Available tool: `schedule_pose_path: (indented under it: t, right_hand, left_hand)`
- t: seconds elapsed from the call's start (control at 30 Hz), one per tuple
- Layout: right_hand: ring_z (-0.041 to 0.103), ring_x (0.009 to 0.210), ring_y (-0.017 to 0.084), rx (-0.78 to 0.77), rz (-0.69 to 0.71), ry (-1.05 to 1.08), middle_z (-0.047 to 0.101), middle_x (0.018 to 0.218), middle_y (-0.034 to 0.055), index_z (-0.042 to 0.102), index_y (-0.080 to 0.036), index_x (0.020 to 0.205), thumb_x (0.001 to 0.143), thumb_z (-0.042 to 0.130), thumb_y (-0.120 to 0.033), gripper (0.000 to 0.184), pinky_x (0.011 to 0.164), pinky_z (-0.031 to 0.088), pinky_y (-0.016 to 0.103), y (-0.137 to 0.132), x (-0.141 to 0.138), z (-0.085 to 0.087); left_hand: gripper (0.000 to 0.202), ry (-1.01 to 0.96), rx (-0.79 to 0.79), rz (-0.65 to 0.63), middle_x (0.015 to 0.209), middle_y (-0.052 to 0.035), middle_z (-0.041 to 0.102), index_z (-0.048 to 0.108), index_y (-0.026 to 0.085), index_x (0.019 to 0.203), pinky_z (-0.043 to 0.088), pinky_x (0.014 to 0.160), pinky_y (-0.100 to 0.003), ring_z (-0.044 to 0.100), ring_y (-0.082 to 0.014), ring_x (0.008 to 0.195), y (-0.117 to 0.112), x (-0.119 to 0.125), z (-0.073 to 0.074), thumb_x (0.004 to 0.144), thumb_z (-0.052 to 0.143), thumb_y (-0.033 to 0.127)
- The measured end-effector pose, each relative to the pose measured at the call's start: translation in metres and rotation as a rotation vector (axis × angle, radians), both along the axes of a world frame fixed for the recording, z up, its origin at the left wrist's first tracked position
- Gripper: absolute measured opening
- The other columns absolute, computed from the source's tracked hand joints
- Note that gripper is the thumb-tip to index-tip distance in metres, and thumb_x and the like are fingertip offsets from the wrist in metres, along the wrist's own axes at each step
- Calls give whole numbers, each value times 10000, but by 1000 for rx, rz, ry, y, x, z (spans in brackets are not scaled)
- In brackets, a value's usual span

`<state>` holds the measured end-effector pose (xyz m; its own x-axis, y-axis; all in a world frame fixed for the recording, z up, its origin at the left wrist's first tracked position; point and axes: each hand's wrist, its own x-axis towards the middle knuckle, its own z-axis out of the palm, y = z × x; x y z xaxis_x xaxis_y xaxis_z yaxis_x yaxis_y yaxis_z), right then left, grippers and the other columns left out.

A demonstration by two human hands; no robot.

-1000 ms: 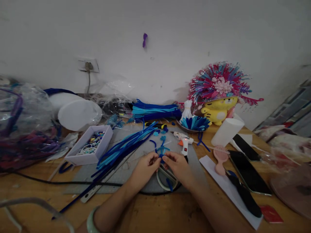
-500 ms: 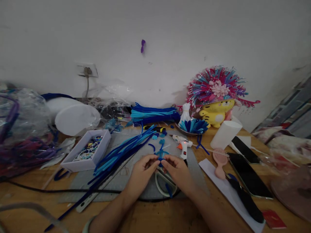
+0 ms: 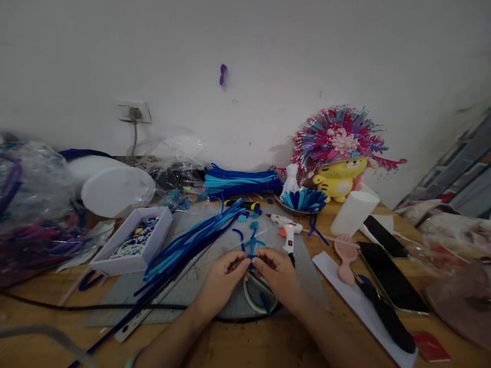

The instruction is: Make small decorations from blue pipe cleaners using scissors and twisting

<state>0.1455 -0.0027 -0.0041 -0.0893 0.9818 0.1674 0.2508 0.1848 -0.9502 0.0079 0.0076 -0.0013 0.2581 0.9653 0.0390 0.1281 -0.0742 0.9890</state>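
Note:
My left hand [image 3: 227, 271] and my right hand [image 3: 274, 272] meet over the grey cutting mat [image 3: 199, 294]. Both pinch a small dark blue pipe cleaner piece [image 3: 251, 256] between thumbs and fingertips, and the fingers hide much of its shape. Just beyond the fingertips lie light blue pipe cleaner bits [image 3: 254, 243]. Below the hands, partly covered by them, rest scissors with pale handles [image 3: 253, 301]. A white glue gun [image 3: 288, 232] with a lit red switch lies to the right of my right hand. Left of my left hand spreads a bundle of long blue pipe cleaners [image 3: 187, 240].
A white box of beads [image 3: 134, 240] stands on the left, near a black cable [image 3: 95, 307] and a metal ruler [image 3: 132, 324]. At right are a pink hairbrush [image 3: 347, 255], a phone [image 3: 391, 276] and a white cylinder [image 3: 355, 212]. Behind sits a yellow plush toy [image 3: 339, 179].
The camera view has shifted slightly. My hands have drawn a little closer together around the dark blue piece, my right fingers turning inward over it.

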Motion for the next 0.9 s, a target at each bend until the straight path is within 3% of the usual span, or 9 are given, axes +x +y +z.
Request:
schedule_pose_path:
  t: [0.17, 0.3, 0.5, 0.63, 0.8, 0.9]
  right_hand:
    - [496, 487, 93, -133, -41, 114, 526, 508, -38, 575, -175, 635, 681, 562, -286, 122, 497, 391, 202, 0, -2, 3]
    - [495, 465, 93, -133, -43, 152, 531, 487, -39, 567, -177, 598, 667, 571, -299, 140, 489, 392, 208, -1, -4, 5]
    - [513, 483, 106, -161, -113, 185, 538, 493, -40, 571, -176, 627, 654, 568, -299, 126, 514, 401, 224, 1, -6, 7]
    - [499, 507, 106, -102, -141, 108, 531, 519, -37, 576, -179, 638, 675, 554, -279, 109, 521, 392, 221, -1, -6, 5]
    - [513, 625, 122, 114, -175, -35, 553, 618, -8, 584, -184, 621, 698, 549, -237, 100, 587, 397, 224, -3, -6, 6]
    - [504, 604, 117, 127, -132, -44, 536, 590, -12, 580, -187, 596, 693, 554, -228, 109, 570, 394, 218, -5, -8, 9]
  left_hand:
    - [219, -24, -10, -34, 502, 55, 432, 490, 167, 598, 365, 507, -194, 428, -86, 506, -3, 1, 0, 707, 472, 356]
    - [226, -67, -24, -28, 473, 62, 406, 481, 167, 609, 349, 500, -198, 392, -81, 474, -1, 2, -5, 708, 478, 370]
    - [246, -102, -30, -18, 583, 29, 521, 509, 162, 674, 401, 564, -230, 480, -104, 530, 3, 6, -9, 720, 465, 400]
    - [226, -13, 29, -29, 608, 17, 542, 524, 166, 692, 410, 595, -243, 500, -119, 566, 0, 4, -4, 735, 446, 373]
    - [242, 65, 64, -66, 514, 34, 477, 461, 178, 569, 377, 563, -233, 475, -116, 537, -3, 0, 1, 744, 425, 342]
    - [229, 68, 57, -52, 476, 41, 449, 420, 179, 527, 347, 530, -224, 439, -104, 497, -3, -2, -1, 722, 433, 298]
